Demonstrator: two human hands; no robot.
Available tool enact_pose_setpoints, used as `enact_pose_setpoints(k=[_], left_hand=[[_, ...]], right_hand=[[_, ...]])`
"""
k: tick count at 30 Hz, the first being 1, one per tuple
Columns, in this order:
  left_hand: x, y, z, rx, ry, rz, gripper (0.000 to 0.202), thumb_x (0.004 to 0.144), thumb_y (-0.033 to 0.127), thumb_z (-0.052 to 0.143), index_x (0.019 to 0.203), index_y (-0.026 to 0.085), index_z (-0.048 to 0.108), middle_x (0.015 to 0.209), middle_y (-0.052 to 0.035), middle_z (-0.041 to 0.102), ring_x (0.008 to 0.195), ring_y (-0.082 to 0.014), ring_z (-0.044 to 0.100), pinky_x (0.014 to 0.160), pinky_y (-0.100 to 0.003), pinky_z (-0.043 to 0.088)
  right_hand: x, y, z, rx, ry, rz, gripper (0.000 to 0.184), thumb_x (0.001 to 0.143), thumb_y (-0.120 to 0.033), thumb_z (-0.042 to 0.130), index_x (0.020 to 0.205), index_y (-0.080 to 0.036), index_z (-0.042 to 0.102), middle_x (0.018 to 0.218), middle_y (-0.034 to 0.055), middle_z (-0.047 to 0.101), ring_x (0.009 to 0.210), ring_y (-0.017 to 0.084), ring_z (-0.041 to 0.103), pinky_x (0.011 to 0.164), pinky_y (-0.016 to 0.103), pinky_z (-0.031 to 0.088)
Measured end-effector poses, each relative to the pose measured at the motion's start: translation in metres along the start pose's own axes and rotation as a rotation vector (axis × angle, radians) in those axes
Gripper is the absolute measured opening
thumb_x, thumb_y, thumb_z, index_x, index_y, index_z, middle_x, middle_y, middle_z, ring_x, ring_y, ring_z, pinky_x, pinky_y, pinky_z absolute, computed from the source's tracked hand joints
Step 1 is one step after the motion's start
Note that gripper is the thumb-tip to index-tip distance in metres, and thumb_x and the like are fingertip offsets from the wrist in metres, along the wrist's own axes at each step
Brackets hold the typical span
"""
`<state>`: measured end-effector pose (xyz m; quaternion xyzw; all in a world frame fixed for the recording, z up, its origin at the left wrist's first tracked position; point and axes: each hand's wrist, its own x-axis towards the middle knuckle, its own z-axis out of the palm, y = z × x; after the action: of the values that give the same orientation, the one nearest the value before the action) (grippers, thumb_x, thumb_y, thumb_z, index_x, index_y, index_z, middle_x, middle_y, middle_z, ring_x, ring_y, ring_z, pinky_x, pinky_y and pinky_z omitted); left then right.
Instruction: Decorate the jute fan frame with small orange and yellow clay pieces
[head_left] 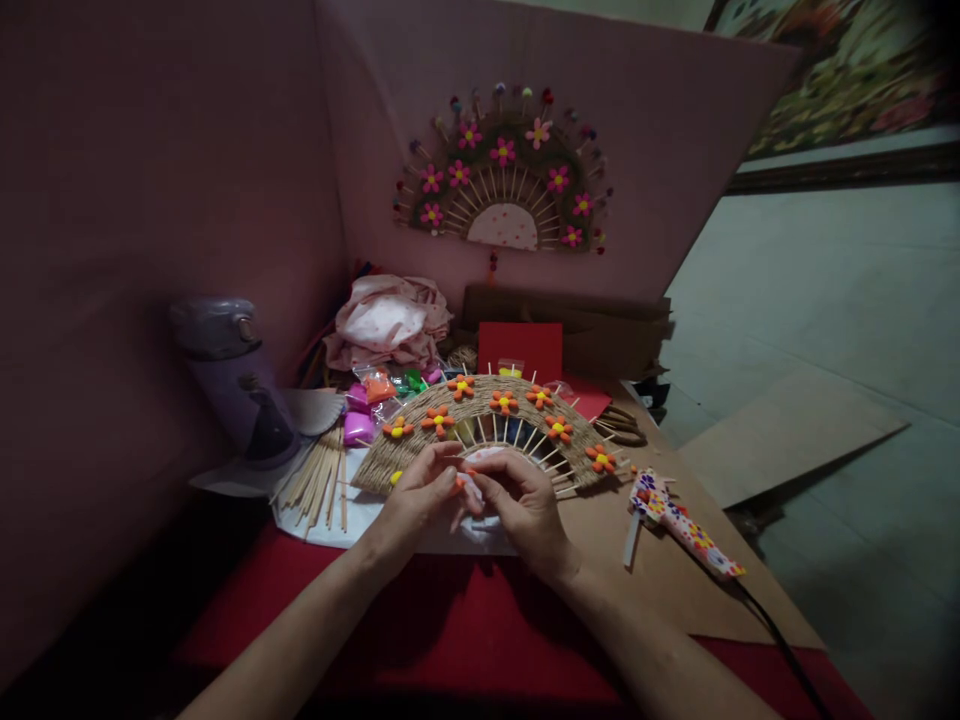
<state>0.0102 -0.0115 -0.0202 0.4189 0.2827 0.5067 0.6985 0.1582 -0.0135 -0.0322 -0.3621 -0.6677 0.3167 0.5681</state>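
My left hand (429, 487) is closed, with a small orange piece of clay (459, 484) at its fingertips. My right hand (523, 500) meets it with thumb and fingers pinched together; what they grip is hidden. Just behind both hands lies a half-round fan (480, 397) of wound twine on thin sticks. Orange clay flowers with yellow centres (504, 402) are spaced along it. At its lower left, a yellow dot (396, 478) shows beside my left hand. Whitish crumpled material (471, 494) is partly visible between my fingers.
Wooden sticks (319, 480) and a purple bottle (238, 385) stand left. Clay packets (358, 428) lie behind. A flower-patterned glue gun (682, 522) with a cord rests right, near scissors (624, 427). A finished-looking fan (504, 180) hangs on the pink board.
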Motion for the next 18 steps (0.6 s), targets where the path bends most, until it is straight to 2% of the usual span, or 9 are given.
enact_pose_setpoints(k=[3,6,8,10,15,18], left_hand=[[-0.002,0.000,0.000,0.096,0.017,-0.004,0.046,0.071,0.039,0.068,0.108,0.018,0.051,0.089,-0.0048,0.058,0.060,-0.0143,0.059,0.047,-0.024,0.041],[-0.003,0.000,-0.004,0.200,0.054,0.019,0.043,0.075,0.038,0.066,0.110,0.018,0.054,0.096,-0.0060,0.059,0.075,-0.0157,0.059,0.060,-0.024,0.045],[-0.003,0.000,-0.008,0.256,0.040,0.038,0.041,0.076,0.037,0.064,0.111,0.018,0.055,0.099,-0.0068,0.059,0.085,-0.0172,0.058,0.068,-0.025,0.045],[-0.003,-0.001,-0.010,0.276,0.012,0.034,0.041,0.078,0.038,0.063,0.113,0.019,0.055,0.100,-0.0074,0.059,0.087,-0.0184,0.058,0.070,-0.026,0.045],[-0.002,-0.004,-0.009,0.274,0.000,0.027,0.040,0.079,0.038,0.061,0.112,0.018,0.053,0.099,-0.0072,0.059,0.067,-0.0137,0.059,0.053,-0.023,0.044],[-0.001,-0.003,-0.006,0.236,-0.020,0.032,0.039,0.078,0.037,0.061,0.110,0.019,0.050,0.096,-0.0058,0.058,0.055,-0.0116,0.058,0.042,-0.022,0.042]], right_hand=[[-0.003,0.000,0.001,-0.059,-0.076,-0.019,0.010,0.084,-0.024,0.058,0.087,-0.021,0.067,0.079,0.0034,0.062,0.072,0.016,0.057,0.069,0.030,0.046],[-0.004,0.000,0.002,-0.120,-0.098,-0.033,0.008,0.080,-0.025,0.063,0.086,-0.021,0.067,0.080,0.0039,0.062,0.074,0.017,0.056,0.069,0.030,0.045],[-0.004,0.000,0.001,-0.155,-0.088,-0.034,0.005,0.079,-0.025,0.065,0.081,-0.021,0.066,0.079,0.0037,0.062,0.075,0.018,0.056,0.070,0.030,0.044],[-0.003,-0.001,0.000,-0.170,-0.099,-0.030,0.006,0.081,-0.025,0.063,0.078,-0.021,0.065,0.075,0.0030,0.062,0.074,0.017,0.056,0.069,0.030,0.043],[-0.002,-0.004,0.001,-0.124,-0.172,0.014,0.010,0.082,-0.025,0.059,0.077,-0.019,0.065,0.069,0.0023,0.061,0.066,0.015,0.055,0.063,0.028,0.042],[0.000,-0.004,0.003,0.079,-0.168,0.161,0.013,0.079,-0.028,0.063,0.071,-0.018,0.062,0.057,-0.0006,0.058,0.053,0.012,0.052,0.054,0.026,0.041]])
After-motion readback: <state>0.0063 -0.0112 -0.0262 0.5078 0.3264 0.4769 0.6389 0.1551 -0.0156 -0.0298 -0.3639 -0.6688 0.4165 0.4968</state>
